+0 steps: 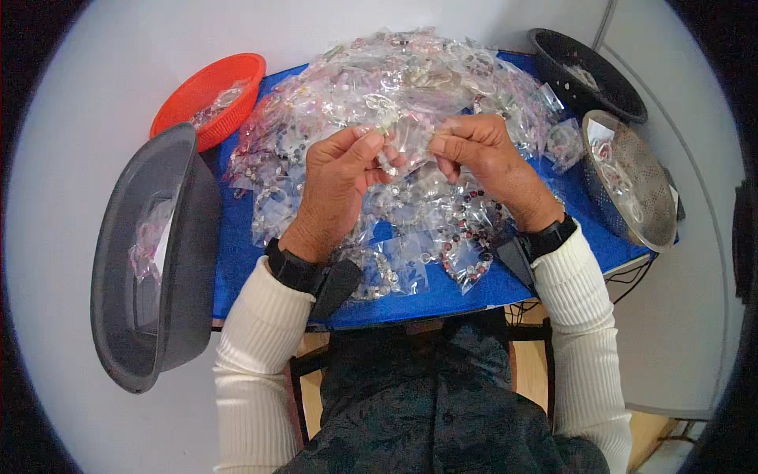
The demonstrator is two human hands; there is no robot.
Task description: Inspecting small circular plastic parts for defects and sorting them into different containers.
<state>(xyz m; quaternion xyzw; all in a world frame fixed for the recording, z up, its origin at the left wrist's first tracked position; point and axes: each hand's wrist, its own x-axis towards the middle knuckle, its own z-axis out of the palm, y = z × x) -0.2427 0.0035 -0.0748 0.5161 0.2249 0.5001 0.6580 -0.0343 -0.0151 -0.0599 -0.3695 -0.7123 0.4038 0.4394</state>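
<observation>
Between my two hands a small clear plastic bag (411, 136) is stretched over the middle of a big heap. A beaded bracelet seems to be inside it, though glare blurs the detail. My left hand (341, 170) pinches the bag's left side between thumb and fingers. Its right edge is pinched by my right hand (491, 162). Under and beyond both hands spreads the heap of bagged bracelets (395, 71). Closer to me lie bagged bracelets with dark red and black beads (466, 265) and with silvery beads (383, 272).
On the blue-covered table (245, 272), a deep grey basin (193, 261) stands left, before a red basket (251, 95). A black basket (612, 91) and a metal colander (651, 186) stand right. Each holds a few bags. Cables (628, 276) hang at the right edge.
</observation>
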